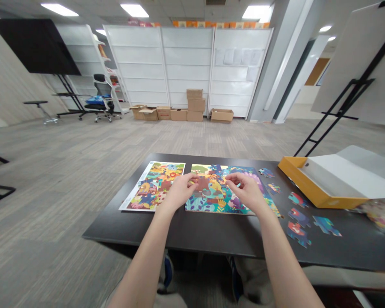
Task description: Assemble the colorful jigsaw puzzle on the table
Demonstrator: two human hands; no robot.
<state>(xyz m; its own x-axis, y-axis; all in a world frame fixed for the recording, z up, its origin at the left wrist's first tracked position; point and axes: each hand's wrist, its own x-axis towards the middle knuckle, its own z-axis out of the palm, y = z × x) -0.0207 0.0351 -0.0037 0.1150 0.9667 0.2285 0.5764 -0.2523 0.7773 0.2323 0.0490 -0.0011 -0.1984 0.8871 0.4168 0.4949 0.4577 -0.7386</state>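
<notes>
A colourful jigsaw puzzle lies partly assembled on the dark table in front of me. My left hand rests on its left part, fingers curled and pinching a small yellowish piece. My right hand is over the puzzle's right part, fingers bent in a pinch at the surface; what they hold is too small to tell. A printed reference picture lies just left of the puzzle. Several loose pieces lie to the right of my right hand.
An open yellow box with a white lid propped in it stands at the table's right. More pieces blur at the far right edge. Easel stands, cardboard boxes, an office chair and white shelving fill the carpeted room.
</notes>
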